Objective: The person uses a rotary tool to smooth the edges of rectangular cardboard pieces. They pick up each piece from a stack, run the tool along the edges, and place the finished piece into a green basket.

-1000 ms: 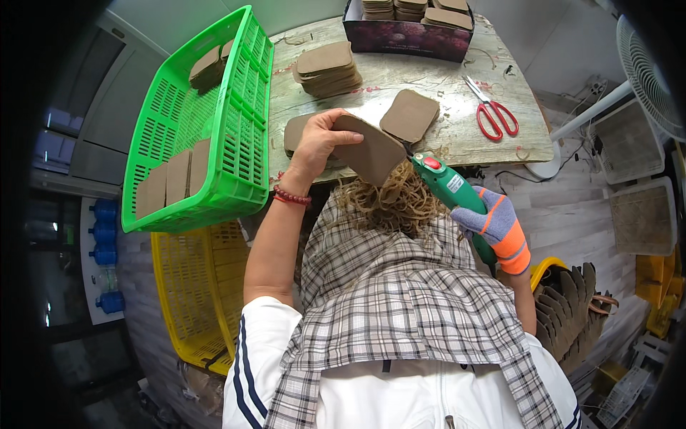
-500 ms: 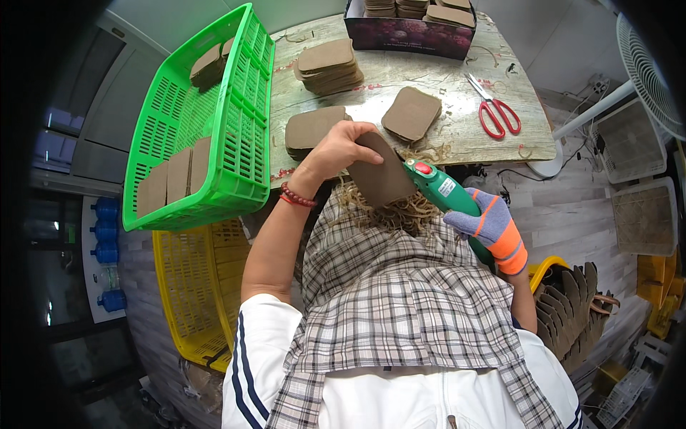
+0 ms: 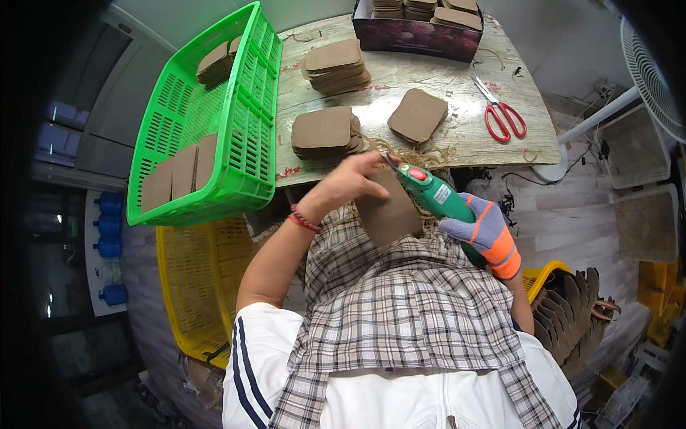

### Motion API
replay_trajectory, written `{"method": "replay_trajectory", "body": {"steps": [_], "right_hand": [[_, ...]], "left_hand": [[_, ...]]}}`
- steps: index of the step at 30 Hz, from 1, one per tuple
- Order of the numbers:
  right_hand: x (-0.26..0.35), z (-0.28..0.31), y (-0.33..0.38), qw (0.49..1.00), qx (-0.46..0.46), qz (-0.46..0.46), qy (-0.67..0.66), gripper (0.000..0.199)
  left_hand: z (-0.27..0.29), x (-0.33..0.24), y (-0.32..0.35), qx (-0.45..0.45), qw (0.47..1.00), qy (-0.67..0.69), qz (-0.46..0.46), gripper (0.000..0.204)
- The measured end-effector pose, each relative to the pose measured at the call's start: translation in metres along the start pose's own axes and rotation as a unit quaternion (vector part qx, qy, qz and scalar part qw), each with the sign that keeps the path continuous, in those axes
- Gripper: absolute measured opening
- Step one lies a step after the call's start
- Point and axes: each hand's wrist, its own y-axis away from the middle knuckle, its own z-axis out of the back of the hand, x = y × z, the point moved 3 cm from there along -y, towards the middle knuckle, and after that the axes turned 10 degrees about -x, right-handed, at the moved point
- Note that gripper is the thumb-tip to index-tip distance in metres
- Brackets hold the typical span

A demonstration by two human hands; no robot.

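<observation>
My bare left hand [image 3: 344,189], with a red bracelet at the wrist, pinches a flat brown piece [image 3: 391,216] with rounded corners over my lap. In my right hand [image 3: 491,232], which wears a purple and orange glove, is a green handheld electric cutter [image 3: 437,194] with a red button. Its narrow metal tip meets the upper edge of the brown piece, close to my left fingertips. Thin curled offcuts [image 3: 421,154] lie behind it at the table's edge. Beyond my hands stand a near-left stack [image 3: 323,129], a right stack [image 3: 418,114] and a farther stack [image 3: 334,58] of similar pieces.
Red-handled scissors [image 3: 504,118] lie on the worn table [image 3: 471,146], below a dark box [image 3: 418,39] of stacked pieces. A green crate [image 3: 246,146] holding more stands left. Yellow baskets [image 3: 182,300] flank me; the right one holds brown pieces [image 3: 568,311]. A fan [image 3: 650,71] stands far right.
My left hand has brought the brown piece lower and turned it, so its upper edge now sits at the cutter's tip. The cutter has shifted slightly left. The view has moved a little.
</observation>
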Motion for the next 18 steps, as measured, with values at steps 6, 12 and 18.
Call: {"method": "replay_trajectory", "body": {"steps": [6, 12, 18], "right_hand": [[-0.008, 0.016, -0.003, 0.998, -0.061, 0.002, 0.01, 0.037], [-0.015, 0.023, -0.002, 0.996, -0.091, -0.014, 0.009, 0.038], [-0.012, 0.027, -0.001, 0.993, -0.109, 0.022, 0.044, 0.039]], "left_hand": [[0.136, 0.005, -0.013, -0.292, 0.932, 0.178, -0.12, 0.043], [0.094, -0.015, -0.024, -0.443, 0.661, -0.539, -0.277, 0.051], [0.012, -0.004, -0.037, -0.157, 0.515, -0.763, -0.358, 0.035]]}}
